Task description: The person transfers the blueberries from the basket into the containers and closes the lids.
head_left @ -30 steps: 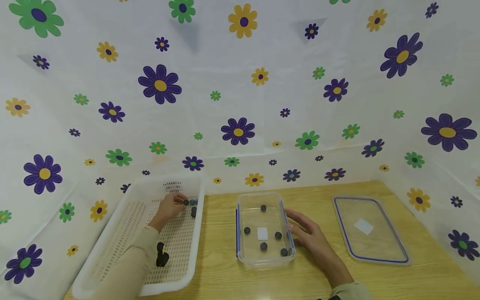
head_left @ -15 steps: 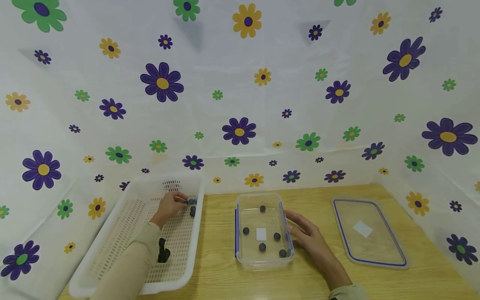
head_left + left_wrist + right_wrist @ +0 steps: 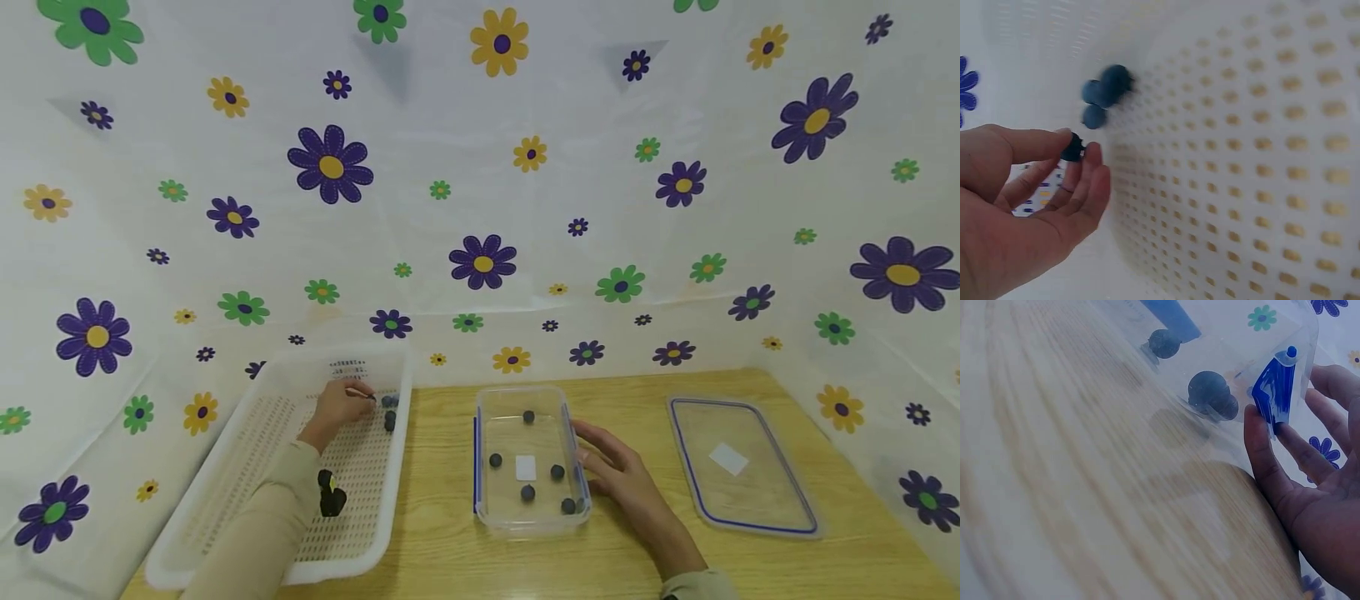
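Note:
My left hand (image 3: 341,410) is inside the white plastic basket (image 3: 400,467), near its far right corner. Between thumb and fingertips it pinches a dark blueberry (image 3: 1073,148). Several more blueberries (image 3: 1115,82) lie just beyond the fingertips, against the basket wall. To the right stands a clear lidless food container (image 3: 517,527) with blue side clips, several blueberries (image 3: 528,493) spread over its bottom. My right hand (image 3: 622,477) rests at the container's right side, its fingers relaxed and spread around the blue clip (image 3: 1274,390).
The container's clear lid (image 3: 750,500), with a blue seal and a white label, lies flat on the wooden table (image 3: 442,550) at the right. A black strap piece (image 3: 330,496) shows by the left sleeve. A flowered sheet (image 3: 420,233) hangs behind and at both sides.
My left hand, with the blueberry between its fingers, has drawn slightly away from the other berries. My right hand stays at the container. The head view has shifted a little.

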Available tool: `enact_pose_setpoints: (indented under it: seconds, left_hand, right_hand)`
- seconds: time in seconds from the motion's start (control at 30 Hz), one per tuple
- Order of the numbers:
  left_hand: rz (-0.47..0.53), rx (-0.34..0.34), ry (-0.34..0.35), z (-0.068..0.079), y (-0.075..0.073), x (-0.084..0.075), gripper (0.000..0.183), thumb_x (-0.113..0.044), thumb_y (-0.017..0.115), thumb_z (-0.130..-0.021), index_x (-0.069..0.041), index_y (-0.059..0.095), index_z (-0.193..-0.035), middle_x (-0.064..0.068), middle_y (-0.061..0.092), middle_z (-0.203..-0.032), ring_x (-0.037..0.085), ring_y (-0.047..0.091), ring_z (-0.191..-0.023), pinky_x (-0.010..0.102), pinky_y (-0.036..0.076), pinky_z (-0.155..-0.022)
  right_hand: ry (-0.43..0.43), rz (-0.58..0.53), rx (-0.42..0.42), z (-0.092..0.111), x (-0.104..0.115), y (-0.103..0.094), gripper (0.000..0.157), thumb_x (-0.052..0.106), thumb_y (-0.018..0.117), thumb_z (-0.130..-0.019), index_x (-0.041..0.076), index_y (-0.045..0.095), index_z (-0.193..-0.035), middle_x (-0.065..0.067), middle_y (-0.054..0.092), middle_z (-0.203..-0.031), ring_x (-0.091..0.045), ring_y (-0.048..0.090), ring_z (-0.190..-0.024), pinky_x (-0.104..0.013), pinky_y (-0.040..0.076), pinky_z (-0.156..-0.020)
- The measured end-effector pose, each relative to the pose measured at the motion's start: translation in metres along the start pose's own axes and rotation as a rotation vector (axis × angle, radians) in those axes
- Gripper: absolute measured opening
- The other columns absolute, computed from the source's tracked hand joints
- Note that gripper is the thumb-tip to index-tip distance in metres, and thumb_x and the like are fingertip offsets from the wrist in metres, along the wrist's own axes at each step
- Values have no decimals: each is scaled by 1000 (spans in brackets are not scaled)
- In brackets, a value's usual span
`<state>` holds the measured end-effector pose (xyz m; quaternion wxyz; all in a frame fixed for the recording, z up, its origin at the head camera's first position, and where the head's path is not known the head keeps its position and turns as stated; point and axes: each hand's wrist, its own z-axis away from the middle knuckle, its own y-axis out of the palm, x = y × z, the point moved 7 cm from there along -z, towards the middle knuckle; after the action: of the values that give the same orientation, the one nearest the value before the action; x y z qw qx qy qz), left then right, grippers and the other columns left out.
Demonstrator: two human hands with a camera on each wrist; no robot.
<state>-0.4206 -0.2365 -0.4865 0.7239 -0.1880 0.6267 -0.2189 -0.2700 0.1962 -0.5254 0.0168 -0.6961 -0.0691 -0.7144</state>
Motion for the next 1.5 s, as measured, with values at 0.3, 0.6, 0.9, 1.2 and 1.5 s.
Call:
enact_pose_setpoints:
  seconds: [0.3, 0.6, 0.9, 1.2, 1.5]
  left_hand:
    - [115, 22, 14, 20, -9, -32, 26, -6, 67, -98, 9, 62, -119, 21, 70, -107, 45, 65, -112, 52, 54, -96]
    - [116, -24, 140, 49, -14, -73, 27, -7, 67, -98, 5, 63, -122, 22, 66, -114, 32, 67, -101, 45, 57, -93]
    - [73, -99, 332, 89, -5, -119, 21, -7, 70, -95, -1, 69, -116, 17, 68, -115, 33, 69, -103, 39, 55, -87]
    - [296, -85, 461, 123, 13, -156, 21, 1, 71, -94, 1, 69, -114, 19, 66, -114, 34, 71, -103, 23, 56, -82]
    - [460, -83, 520, 147, 54, -172, 20, 7, 71, -92, 4, 69, -112, 17, 66, -115, 31, 70, -101, 27, 59, -84]
  right_hand:
    - [-8, 21, -7, 0, 1, 0, 50, 27, 62, -104, 16, 50, -152, -9, 39, -161, -40, 54, -131, -45, 58, -90]
    - [-4, 26, -9, -1, -1, 0, 51, 28, 62, -104, 16, 49, -152, -10, 39, -161, -37, 57, -128, -45, 58, -89]
    - [1, 25, -14, -1, -1, 1, 52, 28, 63, -104, 15, 49, -152, -10, 39, -161, -39, 55, -130, -44, 58, -90]
    - [-12, 24, -5, -2, 2, 0, 53, 28, 63, -104, 13, 48, -152, -12, 38, -161, -38, 55, -129, -45, 58, -90]
    - [-1, 30, -9, -1, 1, 0, 54, 27, 62, -104, 13, 46, -154, -12, 36, -162, -35, 55, -129, -46, 56, -92]
